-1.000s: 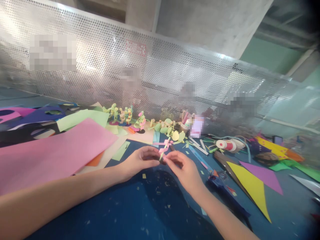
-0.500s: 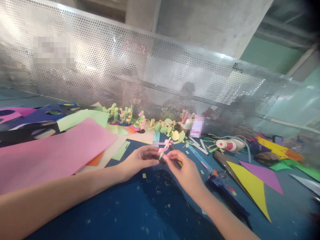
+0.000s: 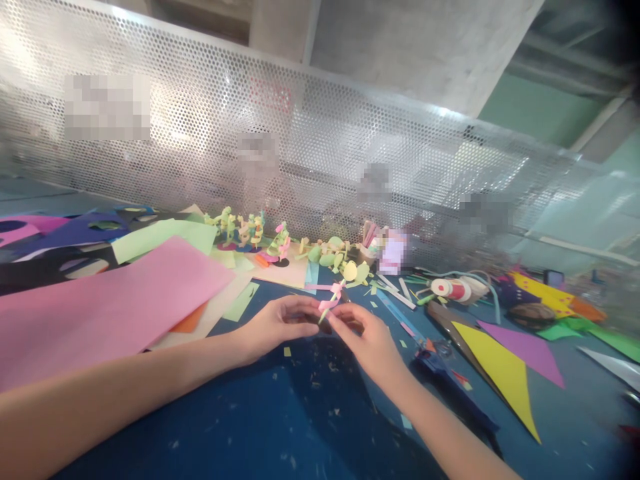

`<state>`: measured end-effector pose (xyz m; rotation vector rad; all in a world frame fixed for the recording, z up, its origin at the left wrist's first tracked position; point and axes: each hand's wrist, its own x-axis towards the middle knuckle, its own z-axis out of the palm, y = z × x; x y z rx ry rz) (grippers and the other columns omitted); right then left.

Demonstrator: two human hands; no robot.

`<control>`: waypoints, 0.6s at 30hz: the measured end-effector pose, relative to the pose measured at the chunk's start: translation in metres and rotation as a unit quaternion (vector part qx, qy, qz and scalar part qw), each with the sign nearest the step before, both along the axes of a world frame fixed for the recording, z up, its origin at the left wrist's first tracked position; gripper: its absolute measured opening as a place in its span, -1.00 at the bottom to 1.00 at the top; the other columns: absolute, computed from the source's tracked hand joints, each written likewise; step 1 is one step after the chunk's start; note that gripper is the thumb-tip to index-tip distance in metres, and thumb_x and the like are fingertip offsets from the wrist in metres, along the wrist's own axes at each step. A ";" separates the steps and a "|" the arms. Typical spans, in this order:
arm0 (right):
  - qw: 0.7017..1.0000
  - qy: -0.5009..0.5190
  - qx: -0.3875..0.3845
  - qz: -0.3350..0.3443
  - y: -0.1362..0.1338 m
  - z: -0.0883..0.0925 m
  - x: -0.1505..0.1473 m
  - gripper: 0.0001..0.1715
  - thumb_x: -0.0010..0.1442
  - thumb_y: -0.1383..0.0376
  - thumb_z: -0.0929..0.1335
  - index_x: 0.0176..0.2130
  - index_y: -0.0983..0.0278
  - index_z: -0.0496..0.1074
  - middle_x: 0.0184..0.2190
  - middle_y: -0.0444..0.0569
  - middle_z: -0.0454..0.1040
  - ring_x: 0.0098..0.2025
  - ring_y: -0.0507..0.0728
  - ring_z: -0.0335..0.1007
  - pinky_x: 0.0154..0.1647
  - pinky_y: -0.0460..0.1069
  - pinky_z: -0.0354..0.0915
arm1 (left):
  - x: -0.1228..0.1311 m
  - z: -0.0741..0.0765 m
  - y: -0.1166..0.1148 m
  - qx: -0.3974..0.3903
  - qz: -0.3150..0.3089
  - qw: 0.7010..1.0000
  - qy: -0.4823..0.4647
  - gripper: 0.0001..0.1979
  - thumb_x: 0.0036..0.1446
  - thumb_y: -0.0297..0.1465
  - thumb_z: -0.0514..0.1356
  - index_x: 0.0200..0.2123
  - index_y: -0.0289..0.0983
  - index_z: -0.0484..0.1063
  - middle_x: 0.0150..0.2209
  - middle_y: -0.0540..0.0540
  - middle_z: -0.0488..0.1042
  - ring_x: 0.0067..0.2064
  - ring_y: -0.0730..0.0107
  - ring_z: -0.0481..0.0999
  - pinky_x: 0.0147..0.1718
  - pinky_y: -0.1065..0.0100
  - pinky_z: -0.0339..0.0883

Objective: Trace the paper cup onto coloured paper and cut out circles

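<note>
Between my hands is a small craft figure (image 3: 332, 303), a thin green stem with a pink strip wound around it and leaning to the upper right. A pale yellow-green oval shows at its top end, though I cannot tell if it is joined on or lies behind. My left hand (image 3: 283, 323) has thumb and fingers closed about the stem's lower left side. From the other side, my right hand (image 3: 363, 333) pinches at the pink strip low on the stem. The fingertips partly hide the lower end.
Pink sheets (image 3: 120, 307) lie at the left. Similar finished figures (image 3: 240, 230) stand at the back, beside green leaf shapes (image 3: 333, 253). On the right are a red-and-white bottle (image 3: 453, 289), a blue-handled tool (image 3: 453, 390) and a yellow sheet (image 3: 500, 373). A perforated metal screen (image 3: 320, 133) rises behind.
The pink strip's lower end, which stuck out toward my right fingers, now lies closer around the stem. My right fingertips have shifted slightly; my left hand stays nearly in place.
</note>
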<state>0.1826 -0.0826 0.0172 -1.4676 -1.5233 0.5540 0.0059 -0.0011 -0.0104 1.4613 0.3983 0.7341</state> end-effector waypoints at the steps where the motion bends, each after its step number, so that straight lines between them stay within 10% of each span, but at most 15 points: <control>1: 1.000 0.005 0.000 -0.002 0.000 -0.001 0.001 -0.81 0.13 0.17 0.35 -0.31 0.24 0.47 -0.35 -0.06 0.53 -0.29 0.12 0.46 -0.19 -0.01 0.33 | 0.000 0.000 0.000 0.006 0.001 1.000 0.005 -0.61 -0.02 -0.38 0.32 -0.08 -0.23 0.40 -0.10 -0.12 0.51 -0.07 0.29 0.48 -0.03 0.24 0.26; 18: 0.980 0.188 -0.062 -0.003 0.000 -0.004 -0.006 -0.65 0.05 0.20 0.39 -0.14 0.27 0.41 -0.23 -0.01 0.55 -0.13 0.16 0.43 -0.07 0.03 0.25 | 0.001 0.001 -0.001 0.030 -0.020 0.999 0.008 -0.56 -0.04 -0.39 0.33 -0.03 -0.21 0.40 -0.04 -0.13 0.48 0.00 0.24 0.44 0.04 0.16 0.23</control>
